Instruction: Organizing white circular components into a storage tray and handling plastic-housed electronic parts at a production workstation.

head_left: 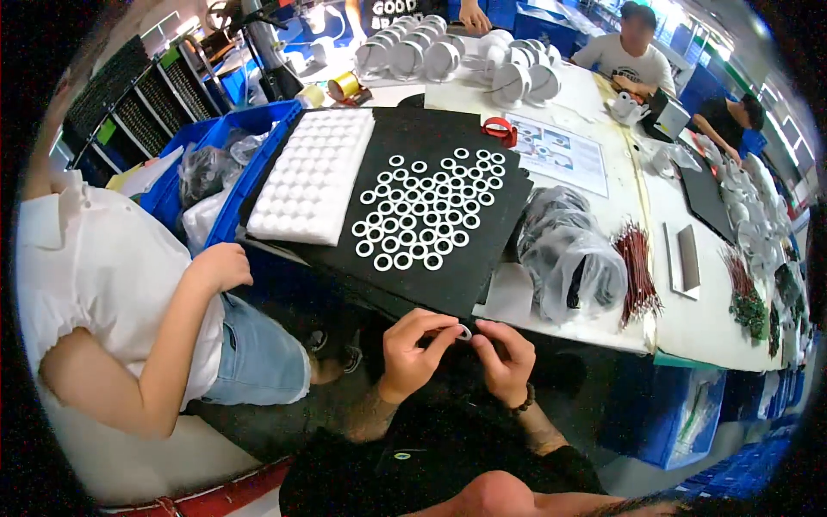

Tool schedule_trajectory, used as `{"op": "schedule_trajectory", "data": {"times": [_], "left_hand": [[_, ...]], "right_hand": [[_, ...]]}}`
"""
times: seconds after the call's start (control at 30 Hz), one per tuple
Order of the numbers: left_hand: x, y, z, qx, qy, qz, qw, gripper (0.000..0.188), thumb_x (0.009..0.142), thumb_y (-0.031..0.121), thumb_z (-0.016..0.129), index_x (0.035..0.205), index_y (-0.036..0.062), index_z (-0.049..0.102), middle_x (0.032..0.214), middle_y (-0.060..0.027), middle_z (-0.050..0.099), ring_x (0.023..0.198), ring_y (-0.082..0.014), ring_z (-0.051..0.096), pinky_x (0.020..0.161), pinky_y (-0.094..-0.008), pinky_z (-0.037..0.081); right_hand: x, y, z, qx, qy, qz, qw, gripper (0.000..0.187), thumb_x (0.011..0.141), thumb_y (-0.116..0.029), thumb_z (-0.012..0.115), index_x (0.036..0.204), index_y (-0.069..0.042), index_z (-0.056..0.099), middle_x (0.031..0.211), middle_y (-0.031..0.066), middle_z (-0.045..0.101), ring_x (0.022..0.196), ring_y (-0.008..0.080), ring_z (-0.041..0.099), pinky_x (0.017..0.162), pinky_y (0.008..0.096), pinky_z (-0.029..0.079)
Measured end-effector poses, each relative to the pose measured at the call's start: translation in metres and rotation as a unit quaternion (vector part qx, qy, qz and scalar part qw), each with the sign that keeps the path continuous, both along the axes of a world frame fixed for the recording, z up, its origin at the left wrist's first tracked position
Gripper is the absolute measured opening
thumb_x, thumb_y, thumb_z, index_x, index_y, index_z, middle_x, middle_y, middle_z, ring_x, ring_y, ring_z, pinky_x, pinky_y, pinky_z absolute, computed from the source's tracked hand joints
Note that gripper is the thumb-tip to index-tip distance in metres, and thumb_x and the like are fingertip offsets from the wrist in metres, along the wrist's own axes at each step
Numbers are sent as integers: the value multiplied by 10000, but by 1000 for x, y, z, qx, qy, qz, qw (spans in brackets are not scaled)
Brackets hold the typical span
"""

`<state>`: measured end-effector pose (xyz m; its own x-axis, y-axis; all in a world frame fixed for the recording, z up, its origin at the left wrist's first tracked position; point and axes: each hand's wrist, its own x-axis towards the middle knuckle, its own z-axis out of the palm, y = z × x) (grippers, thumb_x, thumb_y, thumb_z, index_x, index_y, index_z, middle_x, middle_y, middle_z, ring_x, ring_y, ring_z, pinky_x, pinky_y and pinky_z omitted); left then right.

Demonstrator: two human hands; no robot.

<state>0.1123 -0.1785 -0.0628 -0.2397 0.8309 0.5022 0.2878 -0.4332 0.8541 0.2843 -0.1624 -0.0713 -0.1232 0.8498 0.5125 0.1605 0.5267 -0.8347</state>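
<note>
Just off the near edge of the black mat [448,295], a small white ring [465,332] with a dark inside is held up between my fingertips. My left hand [412,355] pinches it from the left with thumb and forefinger. From the other side, my right hand [506,360] closes thumb and forefinger on its edge; a dark bead bracelet circles that wrist. Many like white rings [419,208] lie spread over the mat. Along the mat's left side rests a white foam tray [312,177] with a dimpled top.
A person in a white shirt [103,284] stands close at my left beside blue bins [258,164]. To the right lie bagged dark parts [573,267], red wires [636,276] and a metal bracket [683,261]. Red tape [500,131] and white cups [405,56] sit farther back.
</note>
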Motion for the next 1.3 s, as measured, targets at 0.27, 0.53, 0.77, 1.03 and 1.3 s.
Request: {"op": "schedule_trajectory", "data": {"times": [0.27,0.53,0.77,1.03,1.3], "left_hand": [[4,5,-1,-10,-1,-8,1000,153,830,7,823,958,5,740,886,-83,701,719,-145,688,611,-257,561],[-3,6,-9,-124,-204,-156,958,74,938,23,719,988,-31,731,958,-90,681,760,-120,688,600,-225,571],[15,-4,7,-132,-123,-103,978,89,931,4,688,1009,-9,730,926,-78,687,697,-116,667,606,-235,557],[-13,7,27,-9,93,60,994,71,895,44,732,965,31,731,819,-53,686,641,-121,611,551,-254,465],[-85,56,-6,17,108,303,947,47,906,76,728,937,41,722,802,-57,675,687,-183,613,598,-311,470]], "right_hand": [[2,-1,-10,-91,24,24,995,305,859,-31,794,1154,10,725,987,119,761,831,161,718,758,275,558],[3,-1,-9,-154,32,35,987,220,899,-32,747,1116,6,745,996,126,772,843,151,727,770,275,562],[21,-2,-15,-188,22,38,981,155,888,-30,724,1035,16,741,887,93,766,782,140,722,722,265,558],[55,16,15,19,-83,-36,996,102,867,-24,751,968,-16,746,862,100,757,710,165,707,677,274,550],[152,73,-49,80,92,-295,948,168,1027,-76,624,1154,27,660,1009,46,647,884,108,580,798,226,469]]}}
